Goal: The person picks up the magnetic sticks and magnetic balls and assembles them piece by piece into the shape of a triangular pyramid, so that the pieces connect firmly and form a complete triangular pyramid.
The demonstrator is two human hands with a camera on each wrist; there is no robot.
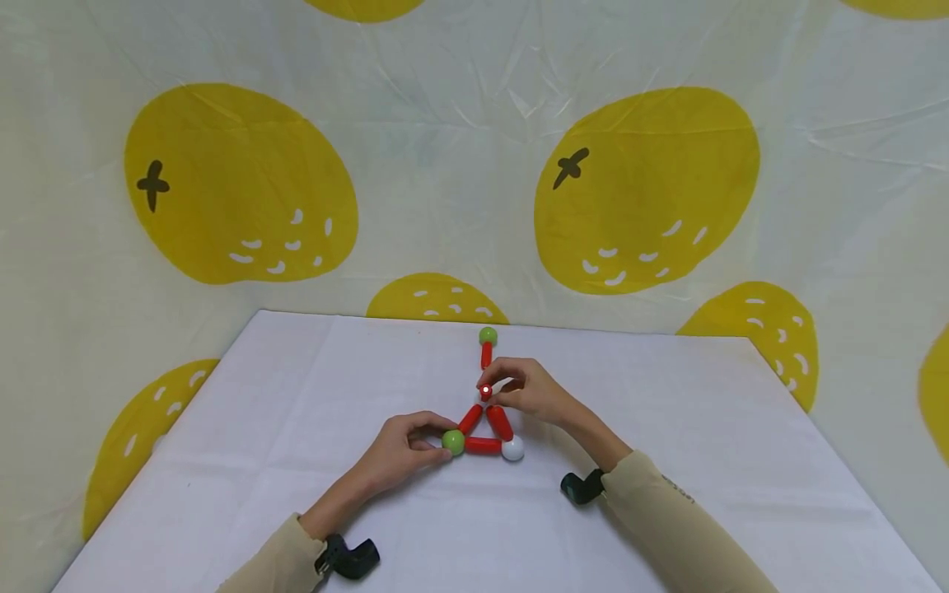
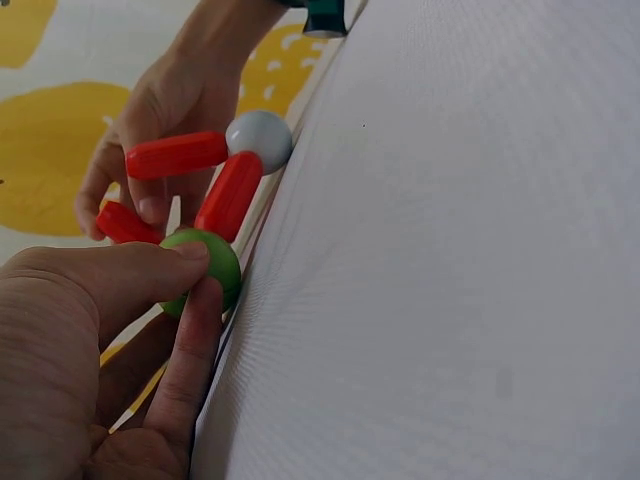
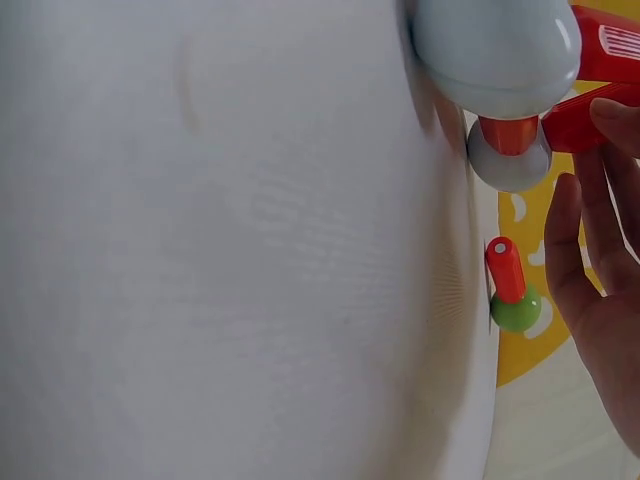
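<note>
My left hand (image 1: 400, 449) pinches a green ball (image 1: 453, 442) between thumb and fingers at the near left corner of a magnetic rod-and-ball triangle. A red rod (image 1: 483, 445) joins that ball to a white ball (image 1: 512, 448). From the white ball another red rod (image 2: 178, 153) sticks up. My right hand (image 1: 530, 391) pinches an upright red rod (image 1: 485, 392), its white-dotted end facing up. That rod stands at a second white ball (image 3: 508, 160) at the far corner, mostly hidden in the head view. One more red rod (image 1: 469, 419) runs between the green ball and this corner.
Beyond the triangle, a loose-looking red rod (image 1: 486, 356) with a green ball (image 1: 488, 336) lies near the far edge of the white-covered table (image 1: 296, 395). A fruit-printed curtain (image 1: 445, 165) hangs behind. Dark wrist cameras (image 1: 582, 487) sit at both cuffs.
</note>
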